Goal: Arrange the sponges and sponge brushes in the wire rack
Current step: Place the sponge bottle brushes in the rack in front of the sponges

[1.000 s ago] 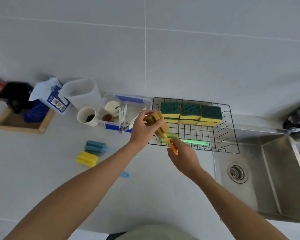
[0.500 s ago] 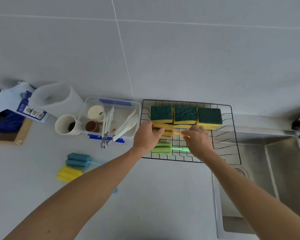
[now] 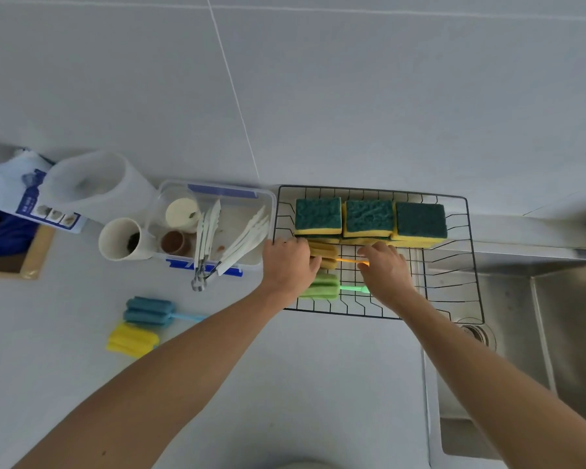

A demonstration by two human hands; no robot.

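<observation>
A black wire rack stands beside the sink. Three green-and-yellow sponges line its back row. An orange sponge brush lies in the rack in front of them, and a green sponge brush lies nearer me. My left hand grips the orange brush's foam head. My right hand pinches its orange handle. A blue sponge brush and a yellow sponge brush lie on the counter to the left.
A clear plastic box with tongs, cutlery and small cups sits left of the rack. A white cup and a translucent jug stand further left. The steel sink with its drain is at the right.
Both hands carried the orange brush from above the counter edge into the rack and lowered it in front of the sponges. In the last half second they barely moved.
</observation>
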